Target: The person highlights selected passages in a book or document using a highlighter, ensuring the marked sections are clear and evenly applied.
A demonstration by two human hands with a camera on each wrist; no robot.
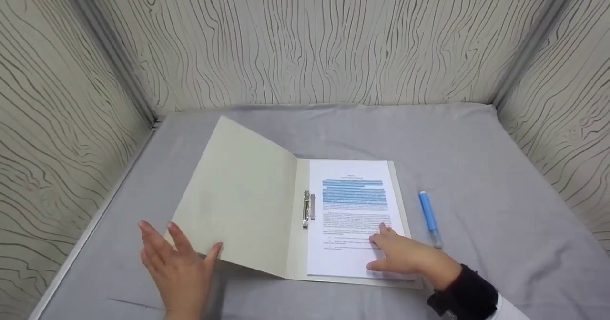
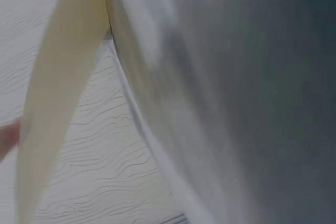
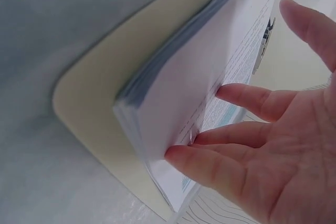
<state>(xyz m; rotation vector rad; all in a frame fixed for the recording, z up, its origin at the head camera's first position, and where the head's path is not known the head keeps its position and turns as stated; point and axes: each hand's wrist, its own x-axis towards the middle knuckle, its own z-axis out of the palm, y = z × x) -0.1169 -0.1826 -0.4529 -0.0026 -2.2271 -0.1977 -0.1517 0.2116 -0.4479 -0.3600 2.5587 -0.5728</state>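
A cream ring-clip folder lies spread on the cloth, its left cover tilted up off the table. My left hand is at that cover's lower left corner with fingers spread, the thumb tip overlapping its lower edge. In the left wrist view a fingertip meets the edge of the raised cover. A stack of printed sheets lies in the folder's right half, several upper lines highlighted blue. My right hand rests its fingertips on the top sheet, thumb held apart.
A blue highlighter lies on the grey cloth to the right of the folder, close to the right wrist. The metal clip sits by the folder's spine. Wood-grain patterned panels stand at the back and both sides.
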